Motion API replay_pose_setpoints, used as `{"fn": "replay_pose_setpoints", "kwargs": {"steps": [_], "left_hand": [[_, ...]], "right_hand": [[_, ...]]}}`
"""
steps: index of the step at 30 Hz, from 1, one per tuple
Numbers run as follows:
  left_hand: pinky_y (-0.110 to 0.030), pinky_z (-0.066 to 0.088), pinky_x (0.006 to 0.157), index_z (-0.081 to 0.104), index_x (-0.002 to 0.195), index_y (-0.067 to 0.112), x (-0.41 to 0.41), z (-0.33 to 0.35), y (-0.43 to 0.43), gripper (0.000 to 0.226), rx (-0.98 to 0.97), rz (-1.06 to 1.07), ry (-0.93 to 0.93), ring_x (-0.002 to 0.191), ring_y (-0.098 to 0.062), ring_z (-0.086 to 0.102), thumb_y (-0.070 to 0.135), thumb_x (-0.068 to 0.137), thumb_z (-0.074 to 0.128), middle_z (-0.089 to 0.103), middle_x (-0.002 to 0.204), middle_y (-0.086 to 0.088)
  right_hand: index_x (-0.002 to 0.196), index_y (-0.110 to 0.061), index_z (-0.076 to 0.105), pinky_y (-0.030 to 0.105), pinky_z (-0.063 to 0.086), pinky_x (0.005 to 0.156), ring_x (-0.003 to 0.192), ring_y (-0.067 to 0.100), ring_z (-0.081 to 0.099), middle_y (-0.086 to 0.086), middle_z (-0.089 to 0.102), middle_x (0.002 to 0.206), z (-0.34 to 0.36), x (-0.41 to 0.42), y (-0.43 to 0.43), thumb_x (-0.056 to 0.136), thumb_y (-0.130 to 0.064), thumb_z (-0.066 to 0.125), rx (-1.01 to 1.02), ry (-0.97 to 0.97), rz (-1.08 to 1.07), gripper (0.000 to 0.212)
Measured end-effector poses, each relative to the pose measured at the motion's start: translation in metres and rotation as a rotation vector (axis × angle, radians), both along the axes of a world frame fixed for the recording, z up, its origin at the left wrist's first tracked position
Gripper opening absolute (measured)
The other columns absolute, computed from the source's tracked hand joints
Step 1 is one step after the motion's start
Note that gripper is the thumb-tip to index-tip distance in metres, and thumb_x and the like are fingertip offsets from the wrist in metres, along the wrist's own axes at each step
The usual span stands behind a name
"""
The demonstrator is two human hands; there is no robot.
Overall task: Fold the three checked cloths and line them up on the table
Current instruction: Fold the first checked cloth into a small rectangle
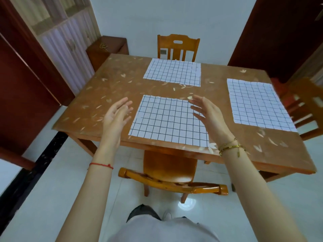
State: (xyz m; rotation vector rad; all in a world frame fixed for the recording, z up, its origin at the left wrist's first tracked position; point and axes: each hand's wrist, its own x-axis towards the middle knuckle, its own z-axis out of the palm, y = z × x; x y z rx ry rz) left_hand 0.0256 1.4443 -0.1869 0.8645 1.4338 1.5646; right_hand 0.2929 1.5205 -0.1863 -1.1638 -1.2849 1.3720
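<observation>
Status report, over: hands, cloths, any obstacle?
Left hand, right hand open, empty. Near cloth, far cloth, right cloth flat, unfolded. Nothing lies on them.

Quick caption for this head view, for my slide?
Open left hand and right hand flank the nearest cloth of three lying unfolded on the table.

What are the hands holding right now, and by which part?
Nothing. The left hand and right hand are both open at either side of the nearest checked cloth, which lies flat on the table.

No readable text or labels anywhere.
</observation>
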Motion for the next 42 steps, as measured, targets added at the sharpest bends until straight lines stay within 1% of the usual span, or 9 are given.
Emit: {"fn": "replay_pose_setpoints", "kwargs": {"steps": [9,19,24,27,29,32,34,38,42], "left_hand": [[-0.031,0.052,0.099,0.062,0.129,0.018,-0.016,-0.024,0.064,0.029,-0.119,0.082,-0.01,0.11,-0.01,0.067,0.016,0.101,0.053,0.069,0.122,0.004],[-0.032,0.051,0.1,0.063,0.123,0.02,-0.057,-0.078,0.142,0.026,-0.293,0.109,0.003,0.108,-0.012,0.067,0.015,0.098,0.056,0.07,0.118,0.003],[-0.026,0.052,0.094,0.063,0.123,0.018,-0.075,-0.106,0.178,0.029,-0.367,0.086,0.005,0.11,-0.013,0.065,0.013,0.095,0.061,0.069,0.117,-0.001],[-0.023,0.049,0.081,0.063,0.124,0.023,-0.082,-0.127,0.194,0.032,-0.448,0.098,0.03,0.104,-0.006,0.061,0.016,0.093,0.063,0.067,0.111,0.011],[-0.029,0.05,0.088,0.064,0.12,0.026,-0.085,-0.145,0.204,0.029,-0.498,0.123,0.064,0.104,-0.007,0.061,0.018,0.092,0.064,0.066,0.109,0.014],[-0.034,0.053,0.097,0.069,0.112,0.02,-0.084,-0.172,0.216,0.024,-0.53,0.19,0.124,0.099,-0.005,0.063,0.011,0.091,0.063,0.069,0.109,0.01],[-0.033,0.054,0.094,0.067,0.111,0.018,-0.079,-0.186,0.221,0.026,-0.573,0.24,0.165,0.096,-0.009,0.065,0.006,0.089,0.062,0.069,0.107,0.005],[-0.024,0.05,0.087,0.065,0.118,0.014,-0.065,-0.217,0.222,0.032,-0.634,0.283,0.276,0.095,-0.013,0.064,0.006,0.087,0.069,0.068,0.111,-0.001],[-0.023,0.047,0.088,0.062,0.123,0.015,-0.051,-0.246,0.223,0.04,-0.676,0.312,0.342,0.109,-0.015,0.06,0.01,0.085,0.073,0.065,0.119,0.001]], "right_hand": [[0.123,-0.022,0.062,0.036,0.045,0.105,0.116,0.014,0.06,-0.004,0.067,0.121,-0.029,-0.035,0.084,0.102,-0.037,0.038,-0.102,-0.02,0.059,0.035],[0.122,-0.019,0.061,0.03,0.047,0.096,0.112,0.014,0.058,-0.003,0.066,0.119,-0.071,-0.11,0.175,0.101,-0.036,0.04,-0.161,-0.214,0.155,0.034],[0.124,-0.009,0.06,0.02,0.044,0.084,0.099,0.007,0.058,0.003,0.066,0.117,-0.091,-0.143,0.22,0.101,-0.03,0.044,-0.178,-0.286,0.157,0.035],[0.123,-0.01,0.061,0.025,0.044,0.09,0.103,0.012,0.058,0.003,0.067,0.115,-0.108,-0.156,0.25,0.1,-0.031,0.045,-0.178,-0.359,0.175,0.035],[0.123,-0.01,0.061,0.029,0.044,0.094,0.104,0.013,0.057,0.002,0.068,0.114,-0.121,-0.162,0.268,0.1,-0.032,0.046,-0.179,-0.408,0.19,0.036],[0.118,-0.01,0.063,0.03,0.045,0.092,0.104,0.015,0.058,0.003,0.067,0.113,-0.14,-0.171,0.295,0.099,-0.032,0.047,-0.177,-0.469,0.223,0.033],[0.115,-0.011,0.065,0.03,0.046,0.091,0.107,0.018,0.059,0.004,0.067,0.115,-0.156,-0.176,0.314,0.098,-0.032,0.049,-0.171,-0.518,0.249,0.031],[0.122,-0.008,0.063,0.035,0.045,0.102,0.116,0.021,0.058,0.006,0.064,0.123,-0.183,-0.188,0.349,0.096,-0.033,0.053,-0.162,-0.632,0.31,0.037],[0.128,-0.006,0.059,0.034,0.044,0.101,0.12,0.025,0.056,0.01,0.062,0.128,-0.202,-0.205,0.378,0.096,-0.031,0.054,-0.118,-0.726,0.388,0.04]]}}
